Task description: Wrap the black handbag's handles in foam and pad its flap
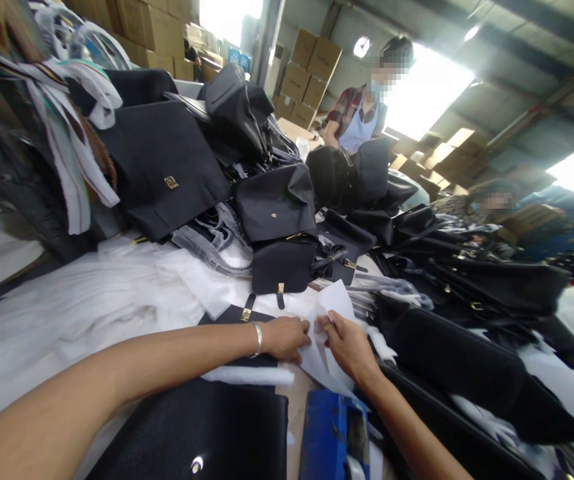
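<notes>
My left hand, with a silver bangle on the wrist, and my right hand meet over a white sheet of paper. Both hands pinch the sheet's edge with fingers curled. The sheet rises to a point above my right hand. Under my left hand lies a black bag flap with a gold clasp. A black handbag with gold fittings stands just behind the paper.
Piles of black handbags cover the table to the right and back. White wrapping sheets spread at left. A blue object and a black bag lie near me. Two people work beyond, among cardboard boxes.
</notes>
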`<action>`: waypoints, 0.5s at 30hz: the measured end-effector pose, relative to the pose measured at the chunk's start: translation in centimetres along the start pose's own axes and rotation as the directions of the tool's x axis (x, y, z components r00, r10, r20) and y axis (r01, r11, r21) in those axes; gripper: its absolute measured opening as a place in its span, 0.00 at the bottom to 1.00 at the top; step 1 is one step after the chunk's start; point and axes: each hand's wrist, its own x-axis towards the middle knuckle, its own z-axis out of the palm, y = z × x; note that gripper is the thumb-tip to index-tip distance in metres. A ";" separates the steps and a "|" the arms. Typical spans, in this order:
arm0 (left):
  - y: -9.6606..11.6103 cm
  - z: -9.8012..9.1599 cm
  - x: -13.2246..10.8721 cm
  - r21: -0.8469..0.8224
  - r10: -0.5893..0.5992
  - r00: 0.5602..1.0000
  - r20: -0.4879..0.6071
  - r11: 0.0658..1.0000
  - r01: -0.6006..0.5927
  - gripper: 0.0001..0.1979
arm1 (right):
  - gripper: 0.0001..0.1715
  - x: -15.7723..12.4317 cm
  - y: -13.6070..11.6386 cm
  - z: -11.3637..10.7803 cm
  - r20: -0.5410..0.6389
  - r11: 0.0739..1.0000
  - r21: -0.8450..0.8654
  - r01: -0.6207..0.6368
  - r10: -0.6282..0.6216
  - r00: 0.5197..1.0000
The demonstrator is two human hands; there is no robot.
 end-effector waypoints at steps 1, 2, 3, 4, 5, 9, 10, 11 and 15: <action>0.0 0.1 0.1 0.004 0.006 1.000 0.000 1.000 -0.006 0.20 | 0.21 0.2 -0.6 -0.5 -0.025 0.999 0.031 0.013 -0.012 1.000; 0.0 0.1 0.3 0.004 0.011 1.000 0.001 1.000 -0.011 0.19 | 0.23 0.4 -1.2 -1.2 -0.058 0.998 0.059 0.024 -0.021 0.998; 0.0 0.1 0.3 0.001 0.013 1.000 0.004 1.000 -0.013 0.19 | 0.25 0.5 -1.8 -2.0 -0.100 0.996 0.084 0.031 -0.022 0.995; 0.0 -0.1 0.3 -0.006 0.014 1.000 0.008 1.000 -0.014 0.19 | 0.25 0.6 -2.4 -2.8 -0.147 0.995 0.096 0.038 -0.024 0.989; 0.0 -0.5 0.1 -0.016 0.012 1.000 0.011 1.000 -0.012 0.19 | 0.25 0.5 -3.1 -3.6 -0.184 0.995 0.083 0.051 -0.035 0.982; -0.1 -3.4 -3.4 -0.054 -0.047 0.998 -0.030 0.997 0.045 0.17 | 0.19 -1.1 -6.0 -5.6 -0.101 0.962 -0.177 0.206 -0.226 0.969; 0.1 -4.4 -4.9 -0.056 -0.076 0.995 -0.061 0.996 0.072 0.16 | 0.18 -1.6 -6.8 -5.6 -0.039 0.939 -0.231 0.255 -0.271 0.962; 0.3 -5.3 -6.6 -0.056 -0.103 0.990 -0.094 0.994 0.098 0.14 | 0.16 -2.0 -7.5 -5.3 0.014 0.921 -0.260 0.291 -0.298 0.954; 2.1 -7.2 -13.1 -0.056 -0.197 0.965 -0.175 0.980 0.190 0.18 | 0.15 -2.0 -10.5 -3.3 0.110 0.877 -0.326 0.354 -0.336 0.935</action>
